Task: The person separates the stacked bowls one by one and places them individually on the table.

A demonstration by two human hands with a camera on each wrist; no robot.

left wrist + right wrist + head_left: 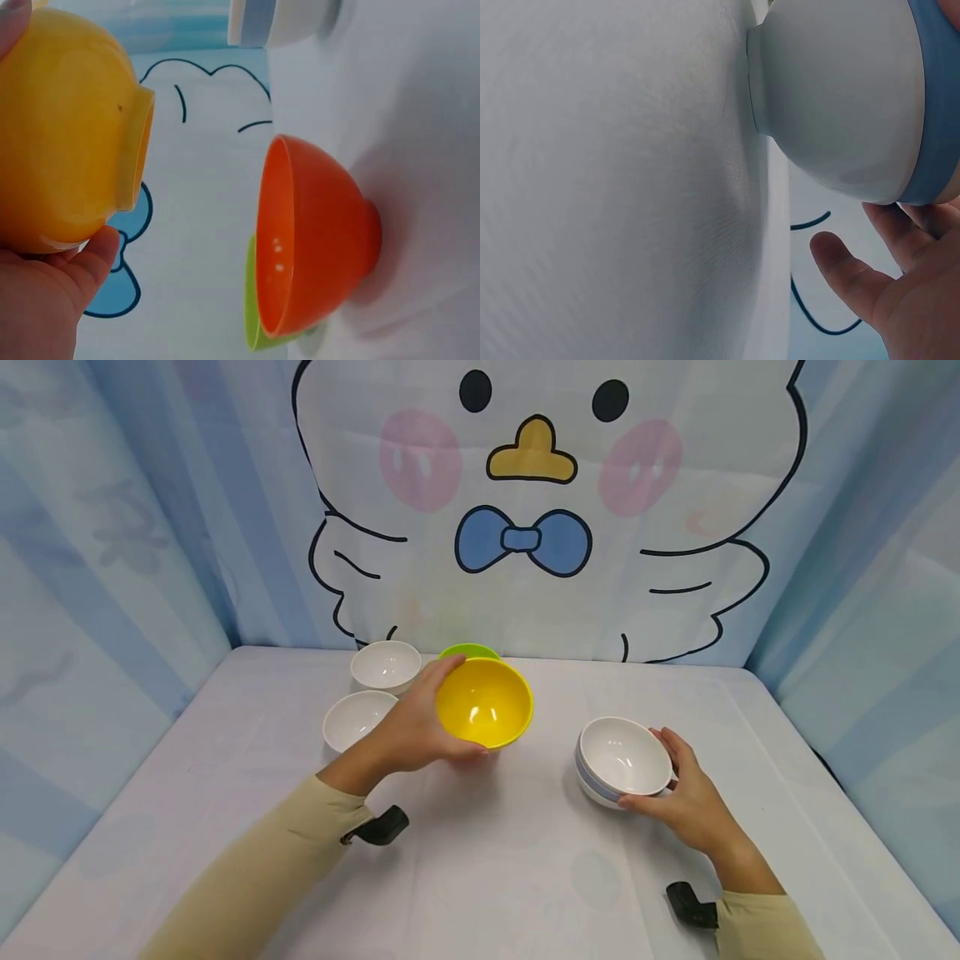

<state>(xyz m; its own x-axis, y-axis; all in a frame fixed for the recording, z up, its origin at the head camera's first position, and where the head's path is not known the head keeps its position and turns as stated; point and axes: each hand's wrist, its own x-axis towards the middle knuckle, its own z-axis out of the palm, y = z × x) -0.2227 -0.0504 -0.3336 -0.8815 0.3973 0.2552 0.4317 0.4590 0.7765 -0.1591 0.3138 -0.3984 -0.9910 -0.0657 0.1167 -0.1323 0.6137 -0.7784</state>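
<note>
Bowls fill the middle of the head view. Left hand (416, 727) grips the yellow bowl (484, 702) at frame centre, thumb along the near side and fingers curled over the far rim, tipped so its inside faces the camera; that hold seems meant to carry it clear of the table (487, 868). Right hand (690, 802) cups the blue-banded bowl (622, 760) at centre right, fingers wrapped round its far side and thumb below, and the bowl leans toward the person, apparently steadied on its foot. Two white bowls (371, 693) sit at centre left, near each other, and a green bowl (469, 652) peeks out behind the yellow one.

From the left wrist, an orange bowl (315, 236) appears directly under the lifted yellow bowl, upright on the cloth with the green bowl just behind it; the head view hides the orange bowl entirely. From the right wrist, the banded bowl's foot meets the cloth at one edge, confirming the tilt, with the palm close alongside.
</note>
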